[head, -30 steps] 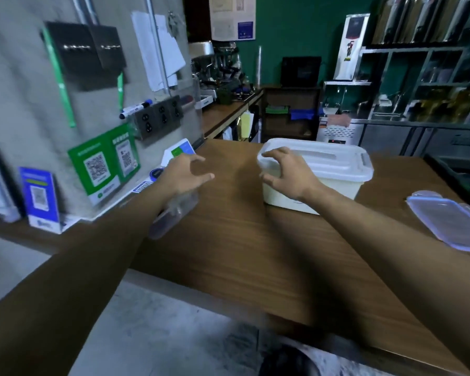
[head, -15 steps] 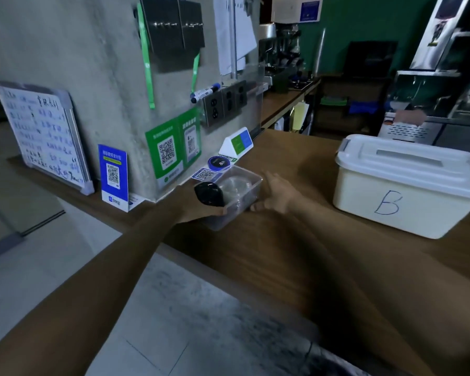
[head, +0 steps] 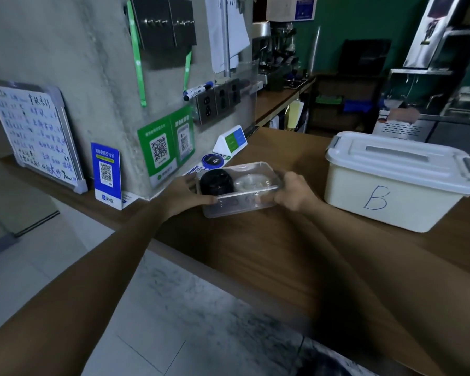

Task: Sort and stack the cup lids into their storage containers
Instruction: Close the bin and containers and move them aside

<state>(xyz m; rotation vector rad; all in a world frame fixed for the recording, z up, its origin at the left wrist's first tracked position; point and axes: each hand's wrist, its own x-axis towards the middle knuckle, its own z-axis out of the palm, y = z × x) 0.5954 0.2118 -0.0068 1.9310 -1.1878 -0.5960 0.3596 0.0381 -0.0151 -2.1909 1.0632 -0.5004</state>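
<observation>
Cup lids: a black stack (head: 216,182) and a clear stack (head: 253,181) sit side by side inside the clear container (head: 239,206), black to the left, clear to the right.
Clear container: open-topped, its long side facing the person, over the left part of the counter (head: 255,253); whether its base touches the wood cannot be told.
Left hand (head: 186,198): grips the container's left end, thumb lying along the near rim, fingers reaching to the far side.
Right hand (head: 293,191): grips the right end, fingers curled round the corner.
Counter edge: runs on a slant from lower right up to the left, passing under the left forearm, with tiled floor beyond it.
White bin (head: 396,202): marked B, lid on, standing right of the container and apart from the right hand.
Room to move: a strip of wood shows between the right hand and the bin, and a broader stretch between the container and the near edge.
Tight side: a blue disc (head: 212,160), a triangular sign (head: 231,141) and a green QR sign (head: 166,150) on the pillar (head: 92,63) lie just behind the far rim.
</observation>
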